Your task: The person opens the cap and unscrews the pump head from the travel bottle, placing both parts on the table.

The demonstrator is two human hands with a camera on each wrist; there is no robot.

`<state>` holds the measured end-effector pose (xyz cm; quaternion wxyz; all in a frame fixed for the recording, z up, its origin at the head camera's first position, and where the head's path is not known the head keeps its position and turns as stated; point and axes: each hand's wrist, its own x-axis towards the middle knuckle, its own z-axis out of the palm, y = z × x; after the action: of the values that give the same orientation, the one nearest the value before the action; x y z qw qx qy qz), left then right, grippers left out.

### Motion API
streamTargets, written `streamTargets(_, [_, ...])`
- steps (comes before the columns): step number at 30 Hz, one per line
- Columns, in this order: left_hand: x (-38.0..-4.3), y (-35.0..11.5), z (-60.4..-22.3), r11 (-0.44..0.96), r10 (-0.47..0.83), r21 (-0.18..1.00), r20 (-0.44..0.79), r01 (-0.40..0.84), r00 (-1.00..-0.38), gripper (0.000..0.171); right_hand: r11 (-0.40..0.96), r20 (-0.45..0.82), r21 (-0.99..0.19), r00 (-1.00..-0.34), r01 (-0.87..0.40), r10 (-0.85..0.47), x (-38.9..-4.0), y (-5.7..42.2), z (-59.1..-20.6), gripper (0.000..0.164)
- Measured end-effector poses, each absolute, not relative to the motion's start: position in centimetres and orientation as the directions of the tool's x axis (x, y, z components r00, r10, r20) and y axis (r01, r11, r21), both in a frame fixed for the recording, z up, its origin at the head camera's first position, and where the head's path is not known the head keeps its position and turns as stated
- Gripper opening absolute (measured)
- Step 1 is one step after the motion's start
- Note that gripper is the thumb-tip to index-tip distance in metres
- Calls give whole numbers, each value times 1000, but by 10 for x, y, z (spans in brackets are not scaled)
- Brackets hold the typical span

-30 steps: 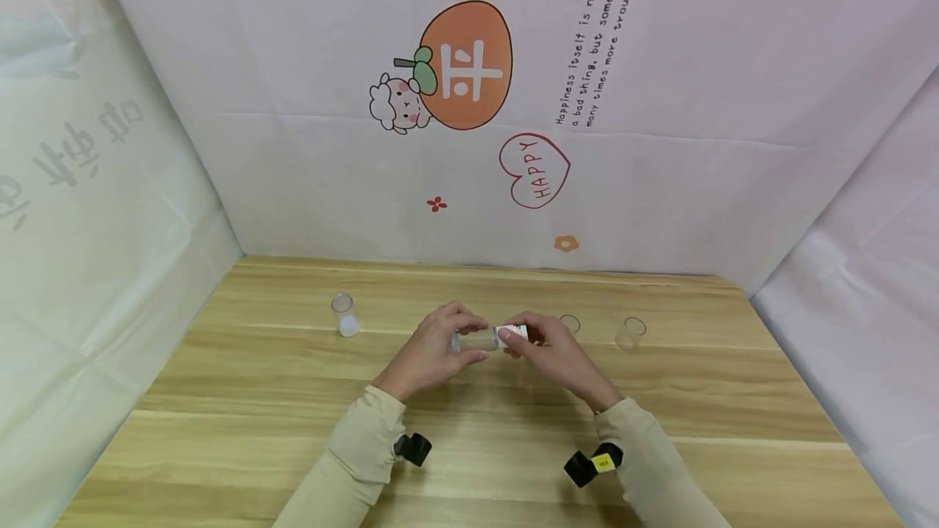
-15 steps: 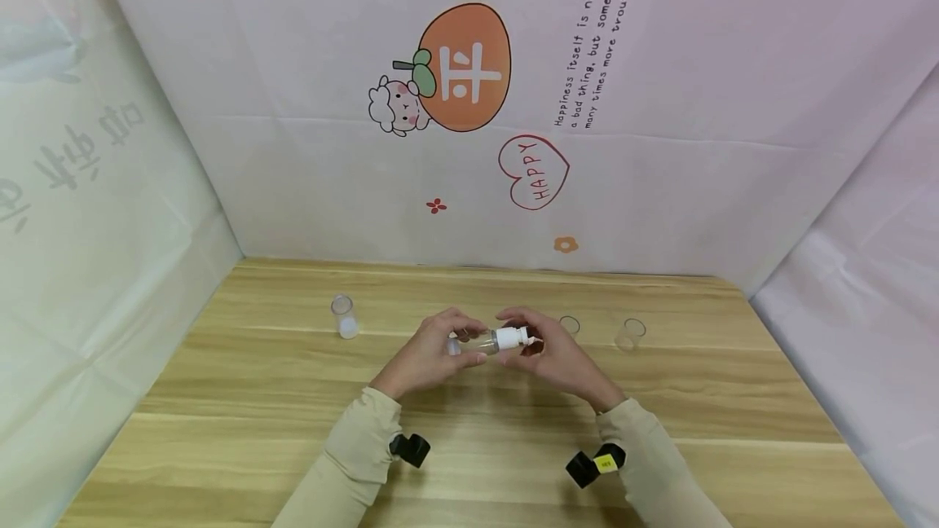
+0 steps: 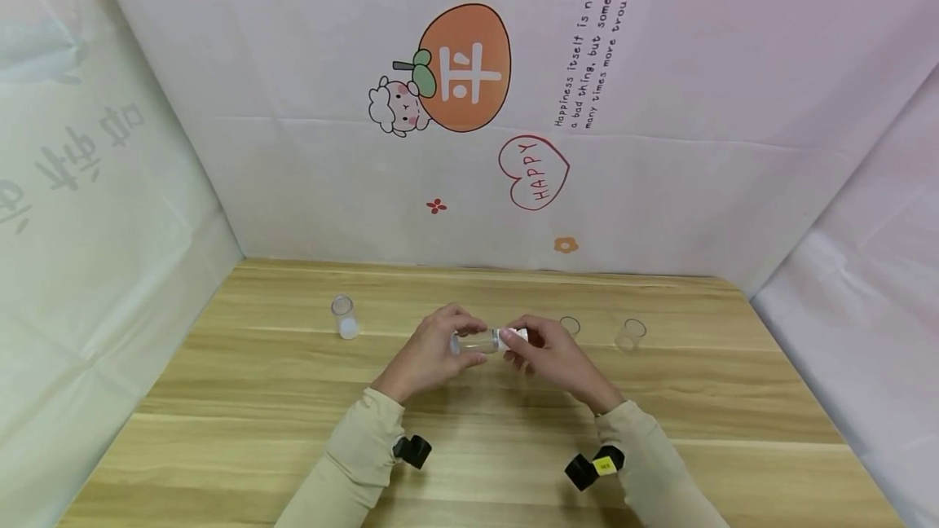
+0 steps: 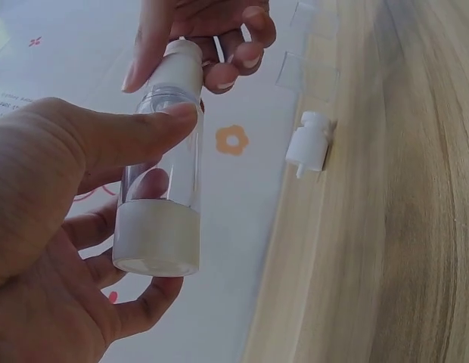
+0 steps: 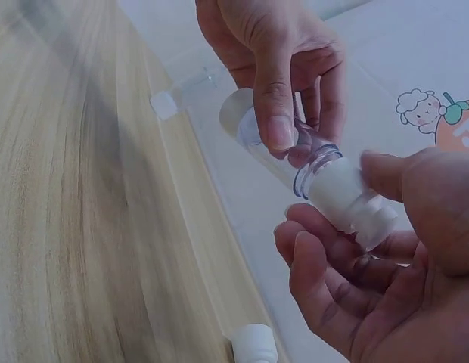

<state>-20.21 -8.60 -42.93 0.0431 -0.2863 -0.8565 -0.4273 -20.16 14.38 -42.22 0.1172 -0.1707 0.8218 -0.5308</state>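
A clear pump bottle (image 3: 477,341) with a white base lies nearly level in the head view, between both hands. My left hand (image 3: 434,346) grips its clear body, thumb along one side and fingers round the other, as the left wrist view shows. At its right end sits the white pump head (image 5: 344,193), against the bottle's neck. My right hand (image 3: 550,353) pinches this head between thumb and fingers, and its nozzle is partly hidden by them. Inside the bottle, a thin tube shows through the clear wall.
Another clear bottle (image 3: 344,316) with a white end is at the table's back left. Two clear caps (image 3: 569,324) (image 3: 631,334) are at the back right. A second white pump head (image 4: 309,144) lies on the wooden table (image 3: 469,471). A printed sheet (image 3: 330,186) hangs behind.
Half a second ago my right fingers were spread off the pump head, with its nozzle showing. Now they pinch it again, as a second ago. My left hand keeps its grip on the bottle.
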Motion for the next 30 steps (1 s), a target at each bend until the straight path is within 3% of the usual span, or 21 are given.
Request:
streamTargets(6, [-202,-88,-431,468,466,722,288,509,-837,34,392,55,-890,-907,-234,-416,-202,146,-423,21])
streamTargets(13, [-202,-91,-429,496,482,716,244,492,-841,35,364,159,-865,-877,-345,-454,-204,148,-424,22])
streamTargets(22, [-203,-100,-432,511,446,723,239,465,-862,33,362,199,-862,-893,-356,-404,-205,153,-423,23])
streamTargets(30, [-203,-108,-431,509,395,747,239,428,-887,33,468,238,-796,-910,-383,-340,-211,149,-431,25])
